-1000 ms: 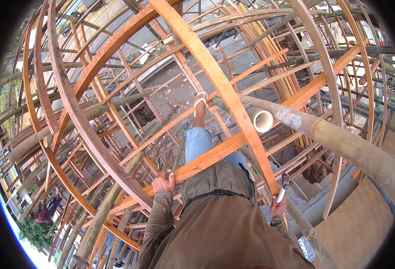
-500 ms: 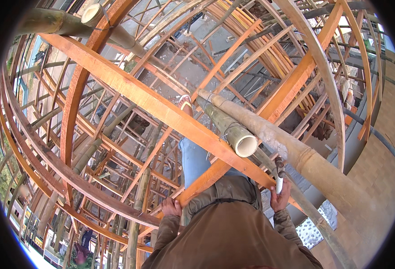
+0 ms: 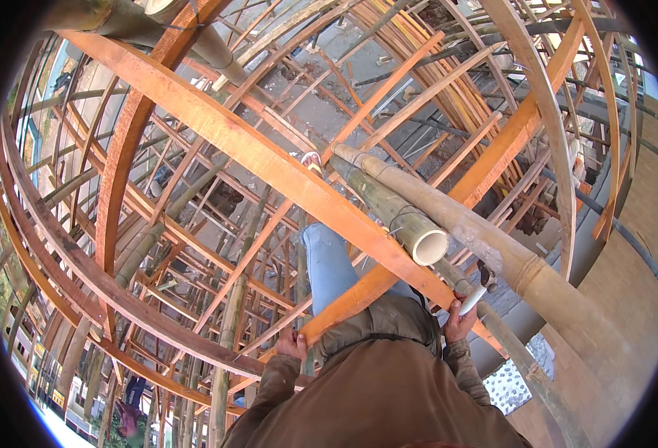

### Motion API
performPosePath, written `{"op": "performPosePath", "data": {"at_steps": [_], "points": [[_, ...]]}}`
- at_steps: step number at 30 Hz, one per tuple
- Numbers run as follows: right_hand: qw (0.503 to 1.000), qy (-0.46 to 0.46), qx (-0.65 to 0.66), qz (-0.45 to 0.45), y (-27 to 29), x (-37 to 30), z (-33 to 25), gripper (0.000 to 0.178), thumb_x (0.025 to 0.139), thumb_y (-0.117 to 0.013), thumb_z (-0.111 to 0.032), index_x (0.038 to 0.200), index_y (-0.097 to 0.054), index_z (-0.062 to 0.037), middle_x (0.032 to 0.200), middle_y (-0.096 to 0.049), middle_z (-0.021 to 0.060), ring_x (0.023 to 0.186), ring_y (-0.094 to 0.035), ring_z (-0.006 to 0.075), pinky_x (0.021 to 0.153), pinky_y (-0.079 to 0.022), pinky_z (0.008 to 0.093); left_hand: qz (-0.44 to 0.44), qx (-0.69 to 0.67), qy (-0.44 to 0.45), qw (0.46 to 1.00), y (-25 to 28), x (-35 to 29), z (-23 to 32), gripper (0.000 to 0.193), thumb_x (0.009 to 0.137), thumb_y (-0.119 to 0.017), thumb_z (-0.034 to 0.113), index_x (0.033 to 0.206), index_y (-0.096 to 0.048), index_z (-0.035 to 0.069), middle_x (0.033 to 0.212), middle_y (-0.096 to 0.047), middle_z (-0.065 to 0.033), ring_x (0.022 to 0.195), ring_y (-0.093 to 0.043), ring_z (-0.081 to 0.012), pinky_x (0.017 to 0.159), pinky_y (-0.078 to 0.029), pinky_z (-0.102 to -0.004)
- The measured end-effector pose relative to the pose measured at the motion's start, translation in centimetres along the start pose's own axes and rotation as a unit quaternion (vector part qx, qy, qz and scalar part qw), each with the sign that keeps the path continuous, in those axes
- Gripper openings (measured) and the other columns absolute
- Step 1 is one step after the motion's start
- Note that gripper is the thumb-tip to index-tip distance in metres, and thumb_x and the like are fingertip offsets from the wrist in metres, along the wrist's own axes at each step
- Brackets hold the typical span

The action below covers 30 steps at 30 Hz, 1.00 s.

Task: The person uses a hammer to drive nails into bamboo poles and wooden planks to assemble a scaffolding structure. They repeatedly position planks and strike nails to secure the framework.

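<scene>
Gripping: my right hand (image 3: pixel 460 325), fingers curled round a white-handled tool (image 3: pixel 473 300)
Tool axis: diagonal, dark head (image 3: pixel 486 274) up-right
Left hand (image 3: pixel 292 345): touching orange beam (image 3: pixel 351 305), finger closure unclear

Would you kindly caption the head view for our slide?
Left hand at orange wooden beam, right hand holding white-handled tool.

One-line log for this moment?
left hand: on wooden beam; right hand: holding white-handled tool; thick bamboo pole: right of tool

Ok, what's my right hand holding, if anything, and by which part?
Your right hand holds a dark-headed tool by its white handle.
</scene>
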State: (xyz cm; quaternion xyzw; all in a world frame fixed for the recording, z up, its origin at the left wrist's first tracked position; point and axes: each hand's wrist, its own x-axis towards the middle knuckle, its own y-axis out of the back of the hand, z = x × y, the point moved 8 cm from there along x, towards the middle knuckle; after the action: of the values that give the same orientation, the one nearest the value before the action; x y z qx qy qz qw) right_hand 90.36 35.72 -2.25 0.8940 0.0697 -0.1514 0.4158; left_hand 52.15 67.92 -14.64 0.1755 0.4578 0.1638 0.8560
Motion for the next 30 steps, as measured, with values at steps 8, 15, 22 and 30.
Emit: {"op": "performPosePath", "data": {"at_steps": [8, 15, 22, 30], "points": [[1.0, 0.002, -0.008, 0.003, 0.0, -0.7, 2.2, 0.039, 0.1, -0.063, -0.032, 0.112, -0.056, 0.0045, 0.096, -0.061, 0.0105, 0.083, -0.059, 0.0185, 0.074, -0.049, 0.0345, 0.06, 0.023, 0.037, 0.997, 0.7, -0.7, 0.2, 0.031, 0.087, -0.062, 0.036, 0.08, -0.056, 0.006, 0.07, -0.059, -0.0189, 0.063, -0.059, -0.0419, 0.058, -0.045, -0.0516], [1.0, 0.004, 0.005, -0.001, 0.0, -0.3, 4.2, 0.038, 0.099, -0.064, -0.034, 0.107, -0.059, 0.0034, 0.095, -0.062, 0.0152, 0.087, -0.06, 0.0275, 0.079, -0.048, 0.039, 0.119, 0.079, 0.046, 0.989, 1.3, -1.2, 0.9, 0.039, 0.088, -0.061, 0.044, 0.076, -0.058, 0.007, 0.065, -0.06, -0.0195, 0.066, -0.063, -0.0442, 0.06, -0.048, -0.0534], [0.985, -0.035, 0.145, -0.087, 1.7, 2.5, -0.4, 0.032, 0.102, -0.062, -0.028, 0.107, -0.058, 0.0025, 0.093, -0.057, 0.0029, 0.088, -0.056, 0.0166, 0.084, -0.045, 0.0339, 0.112, 0.098, 0.101, 0.984, 1.0, -1.8, 0.6, 0.052, 0.086, -0.057, 0.056, 0.078, -0.063, 0.006, 0.075, -0.068, -0.0232, 0.078, -0.068, -0.0448, 0.073, -0.052, -0.0557], [0.949, -0.056, 0.302, -0.069, 2.6, 4.5, -12.1, 0.022, 0.101, -0.06, -0.027, 0.095, -0.049, -0.0092, 0.072, -0.045, -0.0006, 0.054, -0.046, 0.0084, 0.044, -0.043, 0.0253, 0.138, 0.1, 0.099, 0.98, 1.9, -2.5, 1.5, 0.059, 0.086, -0.054, 0.062, 0.081, -0.067, 0.005, 0.078, -0.069, -0.0259, 0.083, -0.069, -0.0454, 0.077, -0.053, -0.0565]]}}
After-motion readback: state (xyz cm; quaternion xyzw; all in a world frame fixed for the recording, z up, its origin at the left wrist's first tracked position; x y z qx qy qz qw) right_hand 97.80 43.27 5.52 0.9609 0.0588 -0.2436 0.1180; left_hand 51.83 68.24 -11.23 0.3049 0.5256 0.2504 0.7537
